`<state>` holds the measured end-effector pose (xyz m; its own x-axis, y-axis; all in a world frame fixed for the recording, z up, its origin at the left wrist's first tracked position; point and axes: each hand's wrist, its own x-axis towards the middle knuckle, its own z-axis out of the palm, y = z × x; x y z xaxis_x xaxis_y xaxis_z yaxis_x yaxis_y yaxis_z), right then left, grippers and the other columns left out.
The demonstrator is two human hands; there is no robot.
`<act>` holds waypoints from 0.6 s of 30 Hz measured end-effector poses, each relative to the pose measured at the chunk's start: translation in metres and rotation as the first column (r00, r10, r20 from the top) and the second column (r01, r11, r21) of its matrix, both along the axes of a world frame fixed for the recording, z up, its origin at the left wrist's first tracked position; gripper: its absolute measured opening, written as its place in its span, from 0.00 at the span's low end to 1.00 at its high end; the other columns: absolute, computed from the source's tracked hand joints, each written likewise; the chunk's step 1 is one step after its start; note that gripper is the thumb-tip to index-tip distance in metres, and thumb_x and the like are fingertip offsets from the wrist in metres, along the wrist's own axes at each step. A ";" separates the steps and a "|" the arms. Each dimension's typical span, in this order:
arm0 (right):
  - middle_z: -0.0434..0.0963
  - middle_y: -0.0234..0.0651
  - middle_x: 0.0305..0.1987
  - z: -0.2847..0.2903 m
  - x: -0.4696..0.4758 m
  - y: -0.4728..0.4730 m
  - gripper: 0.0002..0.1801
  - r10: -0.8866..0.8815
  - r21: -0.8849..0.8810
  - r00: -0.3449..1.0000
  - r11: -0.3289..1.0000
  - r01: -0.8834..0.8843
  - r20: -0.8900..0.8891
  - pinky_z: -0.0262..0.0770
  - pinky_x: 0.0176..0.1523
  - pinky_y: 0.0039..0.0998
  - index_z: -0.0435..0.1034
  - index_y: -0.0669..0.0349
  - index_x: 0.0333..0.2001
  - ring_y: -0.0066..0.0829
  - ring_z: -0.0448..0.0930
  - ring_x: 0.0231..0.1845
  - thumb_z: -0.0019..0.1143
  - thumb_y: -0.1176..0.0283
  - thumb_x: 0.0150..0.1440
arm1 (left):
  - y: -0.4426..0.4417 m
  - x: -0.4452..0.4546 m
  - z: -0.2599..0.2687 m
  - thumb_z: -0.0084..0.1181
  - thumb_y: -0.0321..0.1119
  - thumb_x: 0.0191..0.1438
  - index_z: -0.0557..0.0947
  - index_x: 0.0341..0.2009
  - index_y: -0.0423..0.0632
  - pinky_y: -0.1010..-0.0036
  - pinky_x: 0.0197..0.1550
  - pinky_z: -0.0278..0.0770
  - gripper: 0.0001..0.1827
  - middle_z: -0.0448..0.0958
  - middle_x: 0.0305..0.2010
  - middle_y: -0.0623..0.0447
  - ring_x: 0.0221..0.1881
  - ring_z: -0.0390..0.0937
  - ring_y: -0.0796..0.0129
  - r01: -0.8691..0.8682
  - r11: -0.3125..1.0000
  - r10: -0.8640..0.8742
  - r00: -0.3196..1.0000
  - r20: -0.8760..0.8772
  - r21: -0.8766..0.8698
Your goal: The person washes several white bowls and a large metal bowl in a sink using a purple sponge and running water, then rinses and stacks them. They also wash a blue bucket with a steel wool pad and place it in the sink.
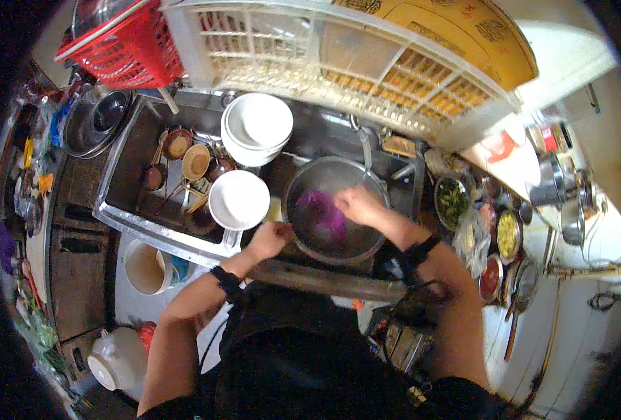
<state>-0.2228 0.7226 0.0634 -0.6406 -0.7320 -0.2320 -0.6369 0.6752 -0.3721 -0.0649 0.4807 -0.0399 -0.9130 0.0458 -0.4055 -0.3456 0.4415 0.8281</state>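
My right hand (pixel 360 206) is over a large round metal basin (pixel 336 252) in the right part of the sink, its curled fingers on a purple cloth (pixel 323 212) inside it. My left hand (pixel 272 239) hangs at the basin's left edge, with its fingers curled; whether it grips anything cannot be told. Just beyond it stands a white bowl (pixel 239 200) on the sink divider, and behind that a stack of white bowls (pixel 258 128). A faucet (pixel 364 144) reaches over the basin's far side.
Used bowls (pixel 196 163) and chopsticks lie in the left sink compartment. A white plastic crate (pixel 310 63) and a red basket (pixel 126 52) stand behind the sink. A bucket (pixel 145 268) is at the lower left. Dishes of food, one with leafy greens (pixel 451 198), stand at the right.
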 end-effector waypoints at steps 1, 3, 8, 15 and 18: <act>0.81 0.48 0.33 -0.043 -0.013 0.018 0.10 -0.055 -0.040 0.998 0.998 0.055 0.011 0.79 0.34 0.44 0.77 0.59 0.35 0.49 0.82 0.28 0.53 0.65 0.62 | 0.015 -0.003 -0.026 0.63 0.39 0.55 0.82 0.50 0.40 0.64 0.48 0.78 0.21 0.84 0.42 0.39 0.41 0.82 0.56 -0.082 0.996 0.083 0.996 -0.036 0.024; 0.83 0.48 0.34 -0.126 -0.030 0.039 0.14 -0.657 0.262 0.546 0.731 0.630 0.520 0.80 0.40 0.45 0.77 0.61 0.43 0.49 0.83 0.33 0.56 0.62 0.62 | 0.036 -0.007 -0.083 0.62 0.44 0.52 0.80 0.50 0.37 0.58 0.51 0.78 0.26 0.81 0.46 0.33 0.47 0.81 0.41 -0.363 0.931 0.363 0.932 -0.001 0.018; 0.80 0.47 0.51 -0.323 -0.010 0.076 0.29 -0.532 0.044 0.833 0.846 0.532 0.151 0.76 0.56 0.44 0.75 0.62 0.48 0.43 0.79 0.56 0.64 0.49 0.55 | 0.066 0.001 -0.179 0.60 0.44 0.55 0.79 0.51 0.41 0.58 0.51 0.77 0.24 0.81 0.47 0.39 0.47 0.79 0.47 -0.569 0.822 0.534 0.785 0.313 0.024; 0.79 0.42 0.46 -0.428 -0.074 0.147 0.22 -0.611 0.261 0.769 0.724 0.639 -0.187 0.76 0.47 0.43 0.75 0.63 0.44 0.39 0.80 0.46 0.59 0.55 0.56 | 0.064 0.008 -0.139 0.57 0.43 0.59 0.79 0.54 0.45 0.58 0.50 0.76 0.22 0.80 0.47 0.47 0.48 0.77 0.55 -0.415 0.900 0.358 0.880 0.312 0.136; 0.78 0.43 0.48 -0.394 -0.089 0.128 0.21 -0.683 0.212 0.709 0.677 0.705 -0.176 0.74 0.49 0.43 0.73 0.64 0.47 0.40 0.79 0.48 0.59 0.59 0.57 | 0.064 0.001 -0.117 0.55 0.46 0.62 0.78 0.56 0.46 0.58 0.54 0.75 0.23 0.79 0.51 0.50 0.51 0.76 0.58 -0.634 0.659 0.451 0.764 0.462 0.405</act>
<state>-0.3119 0.8509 -0.3307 -0.9640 0.0052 -0.2657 0.0337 0.9941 -0.1029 -0.0638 0.5448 -0.1568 -0.6770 -0.1373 -0.7230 -0.6444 -0.3639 0.6725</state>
